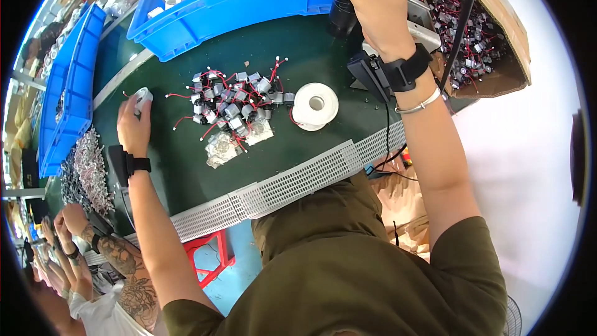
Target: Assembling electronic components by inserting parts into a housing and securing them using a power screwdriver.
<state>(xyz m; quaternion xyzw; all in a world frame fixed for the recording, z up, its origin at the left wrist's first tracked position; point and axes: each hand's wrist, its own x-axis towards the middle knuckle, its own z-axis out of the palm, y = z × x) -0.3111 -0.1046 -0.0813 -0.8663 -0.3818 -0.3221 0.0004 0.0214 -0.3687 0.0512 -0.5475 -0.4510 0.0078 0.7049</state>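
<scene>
Your left hand (132,129) has its fingers curled around a small white part (143,98), thumb on its right side. Contact underneath is hidden; cannot tell how firm that pinch is. Your right hand (384,17) has its fingers wrapped around a black cylindrical tool (344,14), upper end out of view, lower end pointing down. Cannot tell whether that end touches anything.

Right of the left fingers: a loose pile of small motors (231,111) with red leads, on the green surface (180,174). Below and left of the right fingers: 1 white round piece (303,102), a red lead at its side, just beside the pile's right edge. Above the left fingers and to their right, a blue bin (233,17). Right of the right fingers, a black cable (461,31) in front of a cardboard box (526,50) of more motors.

Risks, as judged: a light pinch on a smooth part could let it slip or roll. Tangled leads could snag if 1 motor is pulled from the pile, dragging its neighbours or straining a wire. The tool, swung right, could catch the cable; swung left, it could knock the bin's wall.
</scene>
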